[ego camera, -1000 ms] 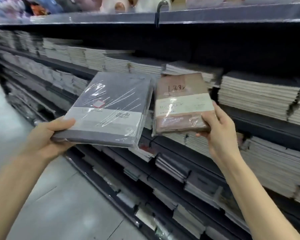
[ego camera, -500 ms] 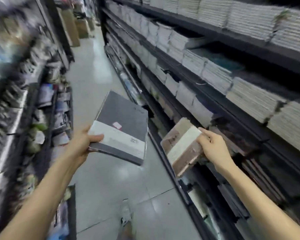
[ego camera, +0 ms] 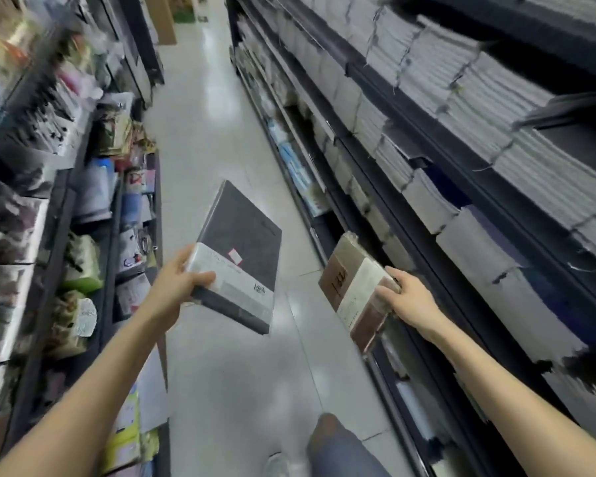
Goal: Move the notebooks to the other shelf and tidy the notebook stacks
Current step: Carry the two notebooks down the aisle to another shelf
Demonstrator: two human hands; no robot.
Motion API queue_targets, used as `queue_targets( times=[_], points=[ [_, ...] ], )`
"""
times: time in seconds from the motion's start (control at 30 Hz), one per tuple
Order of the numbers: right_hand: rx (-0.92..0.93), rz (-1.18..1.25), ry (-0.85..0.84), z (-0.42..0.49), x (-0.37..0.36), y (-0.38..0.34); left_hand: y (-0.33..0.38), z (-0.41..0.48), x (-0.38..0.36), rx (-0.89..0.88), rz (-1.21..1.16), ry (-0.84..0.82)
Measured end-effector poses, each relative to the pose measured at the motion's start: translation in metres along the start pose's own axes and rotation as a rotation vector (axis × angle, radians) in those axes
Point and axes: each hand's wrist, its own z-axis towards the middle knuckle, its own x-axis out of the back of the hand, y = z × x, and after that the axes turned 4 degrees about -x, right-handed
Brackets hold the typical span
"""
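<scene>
Nearest the camera, a knee in blue trousers and a pale shoe are showing above the grey floor of a shop aisle. Just beyond, the left hand is gripping the near corner of a dark grey notebook pack with a white band, thumb lying on top, and holding it out over the floor. The right hand is clasping a smaller brown notebook pack, also banded in white and tilted, with its edge just beside the low tiers of the right shelving. That dark shelving is holding row upon row of stacked notebooks, page edges facing out, running away up the aisle. On the other side, the left shelving is carrying mixed packaged goods, too blurred to tell apart. Farthest off, a brown cardboard box is standing on the floor at the aisle's end.
</scene>
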Motion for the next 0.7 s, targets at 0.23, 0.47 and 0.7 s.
queue_targets(
  times=[0.23,0.47,0.7],
  points=[
    [0.075,-0.13,-0.032,0.199,-0.001,-0.095,0.025,0.192,0.008,0.024,-0.02,0.077],
    [0.232,-0.296,-0.107,0.421,0.011,-0.247,0.091,0.376,0.039,0.051,-0.071,0.234],
    [0.378,-0.363,-0.041,0.6,-0.003,-0.398,0.158,0.567,0.093,-0.062,-0.026,0.324]
  ],
)
